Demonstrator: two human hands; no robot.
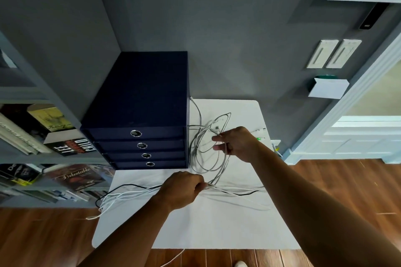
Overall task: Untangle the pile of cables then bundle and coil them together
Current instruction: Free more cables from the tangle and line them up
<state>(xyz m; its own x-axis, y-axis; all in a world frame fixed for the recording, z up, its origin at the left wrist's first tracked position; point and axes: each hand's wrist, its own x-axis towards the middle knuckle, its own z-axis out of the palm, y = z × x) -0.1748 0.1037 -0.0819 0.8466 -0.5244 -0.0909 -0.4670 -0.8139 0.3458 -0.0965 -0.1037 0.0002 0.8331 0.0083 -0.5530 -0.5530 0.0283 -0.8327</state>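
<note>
Left hand point(181, 188) has its fingers curled tight around a bunch of white and black cables point(130, 194) lying across the white tabletop point(217, 227). Right hand point(236, 144) pinches the grey cable loops point(196, 149) beside the navy drawer unit point(141, 119).

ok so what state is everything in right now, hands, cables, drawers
left hand, gripping the cable bundle
right hand, holding loops of the grey cable
cable bundle, pulled straight across the table, ends hanging over its left edge
grey cable, in loose tangled loops, not yet coiled
black cable, lying along the bundle
drawers, all four closed
</note>
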